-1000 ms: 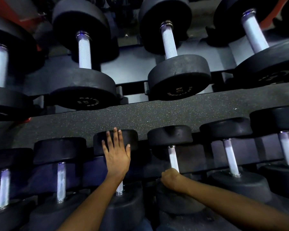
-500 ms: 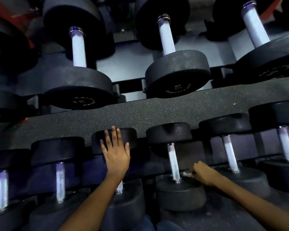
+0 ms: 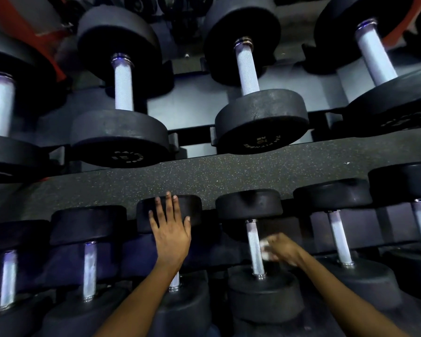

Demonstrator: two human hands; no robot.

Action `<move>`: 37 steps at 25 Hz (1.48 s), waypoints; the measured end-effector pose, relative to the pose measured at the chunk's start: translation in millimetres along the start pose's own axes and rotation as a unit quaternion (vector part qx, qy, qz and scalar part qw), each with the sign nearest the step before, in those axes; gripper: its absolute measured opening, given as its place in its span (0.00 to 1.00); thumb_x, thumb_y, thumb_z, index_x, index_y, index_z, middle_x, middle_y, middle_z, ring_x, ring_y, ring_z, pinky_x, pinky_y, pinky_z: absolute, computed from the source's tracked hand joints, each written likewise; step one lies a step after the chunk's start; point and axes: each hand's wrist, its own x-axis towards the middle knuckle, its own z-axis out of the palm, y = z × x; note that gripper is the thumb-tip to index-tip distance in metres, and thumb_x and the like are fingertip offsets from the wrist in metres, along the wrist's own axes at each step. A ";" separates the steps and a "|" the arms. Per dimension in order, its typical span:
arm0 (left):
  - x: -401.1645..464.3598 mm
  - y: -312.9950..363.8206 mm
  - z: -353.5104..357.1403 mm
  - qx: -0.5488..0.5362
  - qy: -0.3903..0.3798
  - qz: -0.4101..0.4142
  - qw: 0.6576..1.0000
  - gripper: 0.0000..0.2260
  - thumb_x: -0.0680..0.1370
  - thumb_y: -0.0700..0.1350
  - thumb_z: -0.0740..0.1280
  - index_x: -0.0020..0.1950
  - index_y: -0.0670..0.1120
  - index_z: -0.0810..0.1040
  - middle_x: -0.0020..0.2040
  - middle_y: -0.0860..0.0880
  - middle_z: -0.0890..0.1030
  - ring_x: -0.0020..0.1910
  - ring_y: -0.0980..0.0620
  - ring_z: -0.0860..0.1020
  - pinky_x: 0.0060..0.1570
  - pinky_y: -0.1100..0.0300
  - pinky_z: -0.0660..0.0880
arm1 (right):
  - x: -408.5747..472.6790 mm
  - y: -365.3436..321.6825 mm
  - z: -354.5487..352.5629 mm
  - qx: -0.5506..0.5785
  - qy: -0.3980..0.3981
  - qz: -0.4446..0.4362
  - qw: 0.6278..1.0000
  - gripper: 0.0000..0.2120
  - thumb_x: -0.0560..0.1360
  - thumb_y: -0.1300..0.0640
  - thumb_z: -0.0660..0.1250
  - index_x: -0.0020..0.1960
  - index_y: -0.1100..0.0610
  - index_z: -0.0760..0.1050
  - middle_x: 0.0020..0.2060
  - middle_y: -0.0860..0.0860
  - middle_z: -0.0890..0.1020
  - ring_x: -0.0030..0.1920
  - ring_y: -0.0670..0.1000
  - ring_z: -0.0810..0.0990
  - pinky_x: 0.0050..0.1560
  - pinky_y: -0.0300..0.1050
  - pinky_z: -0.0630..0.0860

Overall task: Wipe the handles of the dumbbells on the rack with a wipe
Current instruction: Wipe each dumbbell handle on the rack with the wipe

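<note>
Item: wipe, white, bunched in the curled right hand; now off the lower-rack handle, just beside it, having gripped it a second ago. That handle likely done. Left hand: flat, fingers straight, unmoved on neighbouring dumbbell head.

Setting: gym, free-weight area. Two tiers of black dumbbells with knurled metal handles on a rack; speckled rubber floor across mid-frame; red frame upper left.

Right hand holds wipe beside a dumbbell handle.
</note>
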 end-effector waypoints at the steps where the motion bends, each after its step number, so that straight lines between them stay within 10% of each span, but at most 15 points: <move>1: 1.1 0.3 -1.1 -0.002 -0.005 0.001 1.000 0.28 0.81 0.53 0.50 0.77 0.38 0.56 0.78 0.40 0.56 0.77 0.37 0.53 0.71 0.37 0.54 | 2.4 -17.9 1.7 0.054 0.043 -0.026 0.997 0.12 0.75 0.76 0.56 0.40 0.65 0.74 0.33 0.55 0.78 0.27 0.44 0.78 0.29 0.36 0.76; 4: 0.3 1.8 -3.2 -0.017 -0.014 0.000 1.000 0.28 0.81 0.53 0.50 0.77 0.38 0.56 0.79 0.41 0.55 0.77 0.37 0.53 0.72 0.36 0.54 | -8.7 -30.0 9.0 -0.039 0.124 -0.053 0.990 0.18 0.73 0.77 0.56 0.36 0.55 0.72 0.32 0.50 0.74 0.32 0.44 0.74 0.31 0.37 0.75; 8: 0.1 0.8 -2.5 -0.020 -0.013 -0.005 1.000 0.28 0.81 0.53 0.51 0.77 0.38 0.57 0.79 0.41 0.55 0.77 0.38 0.53 0.72 0.37 0.53 | -24.1 7.3 16.0 -0.175 0.020 0.009 0.984 0.22 0.69 0.75 0.59 0.24 0.53 0.71 0.20 0.45 0.73 0.23 0.40 0.71 0.31 0.37 0.69; 12: 2.1 1.8 -4.3 -0.022 -0.027 -0.002 0.999 0.28 0.80 0.52 0.51 0.77 0.38 0.58 0.78 0.40 0.56 0.77 0.37 0.54 0.71 0.37 0.54 | 11.4 -36.8 16.2 -0.068 0.241 -0.003 0.968 0.12 0.72 0.64 0.67 0.30 0.59 0.74 0.31 0.56 0.78 0.35 0.50 0.74 0.36 0.47 0.71; 17: 1.3 1.8 -5.4 -0.023 -0.030 -0.003 0.999 0.28 0.81 0.52 0.50 0.76 0.37 0.60 0.78 0.40 0.57 0.76 0.36 0.56 0.71 0.36 0.54 | -38.6 0.4 32.8 -0.312 0.095 0.017 0.945 0.13 0.70 0.63 0.63 0.29 0.52 0.71 0.37 0.56 0.80 0.47 0.51 0.80 0.38 0.37 0.66; 21: 2.3 2.7 -5.8 -0.028 -0.027 -0.001 0.999 0.28 0.81 0.52 0.51 0.76 0.38 0.59 0.78 0.40 0.56 0.77 0.37 0.55 0.72 0.37 0.53 | -21.5 -45.9 31.1 -0.092 0.322 -0.053 0.941 0.11 0.73 0.62 0.68 0.36 0.68 0.77 0.31 0.60 0.78 0.40 0.43 0.73 0.35 0.42 0.64; 25: 0.6 2.8 -6.2 -0.038 -0.030 -0.005 0.999 0.28 0.80 0.52 0.52 0.75 0.37 0.61 0.78 0.40 0.57 0.76 0.37 0.56 0.71 0.37 0.55 | -47.7 16.5 57.4 -0.172 0.246 -0.038 0.953 0.19 0.70 0.70 0.66 0.26 0.51 0.71 0.31 0.51 0.77 0.35 0.36 0.74 0.36 0.38 0.69; 31: 0.8 -3.0 -4.1 -0.055 -0.021 0.017 0.998 0.27 0.81 0.52 0.51 0.75 0.37 0.61 0.78 0.40 0.57 0.76 0.38 0.57 0.71 0.38 0.53 | -25.8 -48.6 48.8 -0.200 0.332 -0.072 0.919 0.04 0.70 0.68 0.67 0.37 0.68 0.79 0.37 0.60 0.82 0.42 0.51 0.80 0.38 0.46 0.70; 37: 3.7 -3.4 -2.1 -0.089 -0.011 0.023 0.996 0.27 0.84 0.54 0.41 0.76 0.38 0.59 0.78 0.40 0.59 0.76 0.38 0.56 0.71 0.37 0.53 | -51.7 -29.4 67.1 -0.314 0.269 -0.019 0.910 0.20 0.73 0.66 0.66 0.26 0.57 0.62 0.27 0.52 0.70 0.40 0.48 0.73 0.31 0.37 0.61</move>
